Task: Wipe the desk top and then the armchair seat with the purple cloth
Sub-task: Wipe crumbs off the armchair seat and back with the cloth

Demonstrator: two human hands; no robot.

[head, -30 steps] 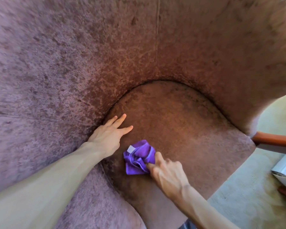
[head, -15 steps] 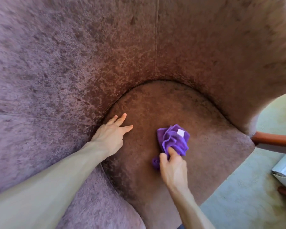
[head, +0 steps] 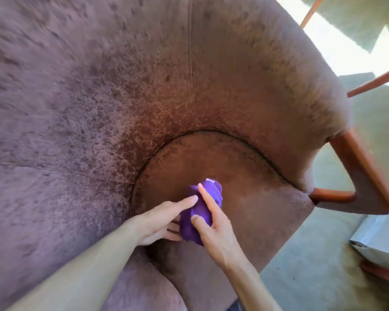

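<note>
Since half a second earlier, the left hand (head: 157, 223) had left the seat's left edge, where it lay flat, and come across to the cloth (head: 202, 209); the view had also tipped to show more of the chair's right side. The cloth, bunched into a tall wad, sat near the middle of the seat (head: 256, 198), between the two hands, with a small white tag at its top. The right hand (head: 216, 232) gripped it from the right, forefinger stretched up along the wad and thumb pressed into its lower front. The left hand touched it from the left, its forefinger extended onto the cloth and the other fingers loosely curled beneath; whether those pinched the fabric could not be told. Both forearms reached in from the lower edge. Around the seat curved the mauve backrest (head: 121, 97), and to the right a wooden frame (head: 355, 162) stood over pale carpet (head: 312, 277).
</note>
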